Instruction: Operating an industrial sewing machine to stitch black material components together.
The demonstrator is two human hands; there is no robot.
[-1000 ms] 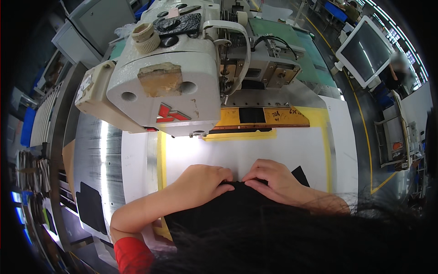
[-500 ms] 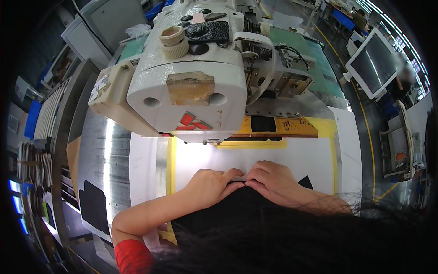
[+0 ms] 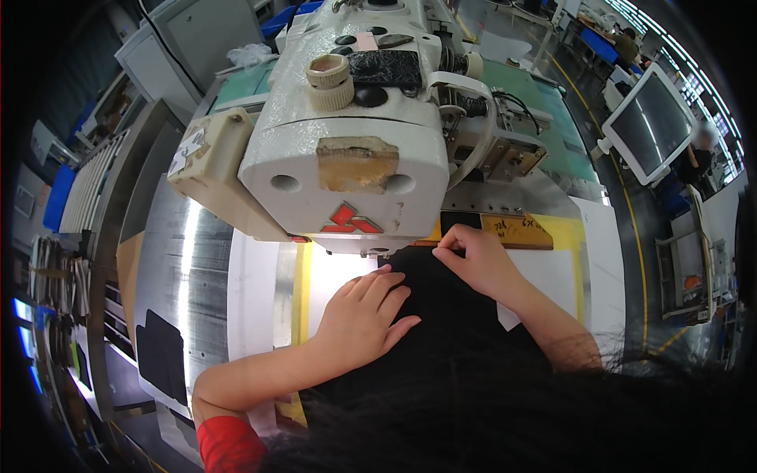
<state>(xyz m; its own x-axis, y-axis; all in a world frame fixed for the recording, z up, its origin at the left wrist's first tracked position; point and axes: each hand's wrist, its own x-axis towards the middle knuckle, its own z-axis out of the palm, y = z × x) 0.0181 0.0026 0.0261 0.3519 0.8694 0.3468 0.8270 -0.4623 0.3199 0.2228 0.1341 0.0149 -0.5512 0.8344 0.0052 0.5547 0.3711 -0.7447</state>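
Observation:
A black fabric piece [image 3: 445, 323] stretches from near my body up to the front of a white industrial sewing machine [image 3: 347, 185]. My left hand [image 3: 364, 317] lies on its left edge, fingers stretched out and apart, with the fingertips close under the machine head. Thumb and index finger of my right hand [image 3: 482, 262] pinch the fabric's far right edge, beside a yellow-brown strip [image 3: 516, 232] with handwriting. The fabric's far edge passes close to the underside of the machine head, and what lies beneath the head is hidden.
White sheeting with yellow tape [image 3: 301, 292] covers the work plate. Dark flat pieces [image 3: 160, 351] rest on the metal table [image 3: 206, 276] at left. A monitor [image 3: 650, 122] stands at right, with a person [image 3: 695, 162] beyond it. Stacked papers [image 3: 59, 276] sit far left.
Both hands have moved apart from a joint pinch on the fabric. The fabric has gone forward to the machine head, my right hand forward with its edge; my left hand has opened onto it.

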